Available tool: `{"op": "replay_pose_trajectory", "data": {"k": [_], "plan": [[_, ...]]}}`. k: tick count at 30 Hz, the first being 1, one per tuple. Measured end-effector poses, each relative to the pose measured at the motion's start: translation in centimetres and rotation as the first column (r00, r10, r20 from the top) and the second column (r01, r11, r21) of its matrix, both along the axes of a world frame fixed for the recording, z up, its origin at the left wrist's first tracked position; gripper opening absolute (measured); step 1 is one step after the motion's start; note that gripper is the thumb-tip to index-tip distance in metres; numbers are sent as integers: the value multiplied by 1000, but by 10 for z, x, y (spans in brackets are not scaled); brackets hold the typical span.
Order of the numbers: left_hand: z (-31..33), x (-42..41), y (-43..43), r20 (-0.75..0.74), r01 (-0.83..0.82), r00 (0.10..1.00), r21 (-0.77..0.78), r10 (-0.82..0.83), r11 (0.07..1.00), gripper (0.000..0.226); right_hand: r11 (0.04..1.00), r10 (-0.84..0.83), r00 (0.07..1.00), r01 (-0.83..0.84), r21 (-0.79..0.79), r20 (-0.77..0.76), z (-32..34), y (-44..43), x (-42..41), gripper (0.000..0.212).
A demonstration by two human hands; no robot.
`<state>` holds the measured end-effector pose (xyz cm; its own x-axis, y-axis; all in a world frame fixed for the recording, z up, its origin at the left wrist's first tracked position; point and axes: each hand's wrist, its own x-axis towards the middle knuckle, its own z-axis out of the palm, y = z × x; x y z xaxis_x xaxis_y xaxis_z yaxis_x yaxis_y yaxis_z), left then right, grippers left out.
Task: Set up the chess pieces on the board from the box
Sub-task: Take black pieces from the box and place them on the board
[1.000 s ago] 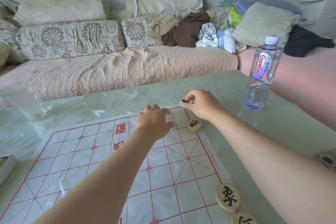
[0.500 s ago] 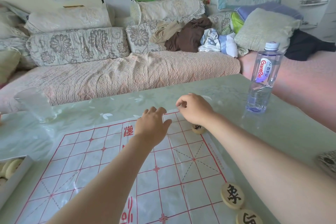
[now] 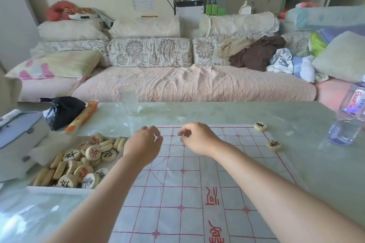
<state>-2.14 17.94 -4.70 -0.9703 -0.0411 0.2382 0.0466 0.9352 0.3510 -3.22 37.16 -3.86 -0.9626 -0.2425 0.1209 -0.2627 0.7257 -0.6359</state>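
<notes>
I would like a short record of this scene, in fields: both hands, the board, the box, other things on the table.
board: corner piece at far right corner, edge piece just nearer on right edge
left hand: above the far edge, fingers loosely curled, no piece visible in it
right hand: beside it, likewise empty
box: left of board, holds many pieces
others: water bottle, glass, black bag

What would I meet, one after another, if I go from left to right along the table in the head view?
grey case → box of chess pieces → left hand → right hand → chess piece at the board's corner → second placed piece → water bottle
</notes>
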Motion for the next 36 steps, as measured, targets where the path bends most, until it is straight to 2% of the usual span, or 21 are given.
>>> {"op": "replay_pose_trajectory", "data": {"k": [6, 10, 13, 17, 20, 23, 27, 30, 33, 36], "plan": [[-7, 41, -107, -46, -135, 990, -67, 132, 989, 20, 984, 160, 987, -160, 75, 10, 7, -106, 11, 18], [-19, 56, -153, -60, -195, 980, -57, 192, 979, 25, 967, 223, 975, -223, 127, 10, 4, -167, 15, 19], [-20, 58, -170, -34, -155, 988, -85, 152, 984, 28, 949, 229, 973, -224, 222, 3, -2, -200, 14, 24], [-29, 61, -179, 35, 26, 999, -197, -20, 980, 30, 922, 183, 983, -169, 348, -9, -12, -230, 3, 25], [-29, 61, -187, 64, 78, 996, -162, -69, 984, 32, 862, 185, 982, -140, 488, -46, -18, -247, -2, 39], [-25, 59, -193, 74, 116, 991, -110, -109, 987, 28, 805, 179, 980, -95, 585, -87, -21, -259, -4, 43], [-25, 55, -200, 112, 154, 983, -46, -148, 987, 26, 798, 152, 981, -49, 601, -121, -22, -267, -3, 43], [-17, 57, -202, 84, 163, 983, 16, -164, 986, 27, 801, 145, 981, -41, 597, -127, -23, -266, -1, 41], [-11, 61, -203, 18, 159, 987, -4, -159, 987, 22, 765, 154, 987, -88, 639, -49, -21, -262, -3, 49], [-14, 61, -201, 42, 146, 989, -24, -144, 989, 19, 709, 156, 987, -139, 691, 39, -19, -260, -5, 55]]}}
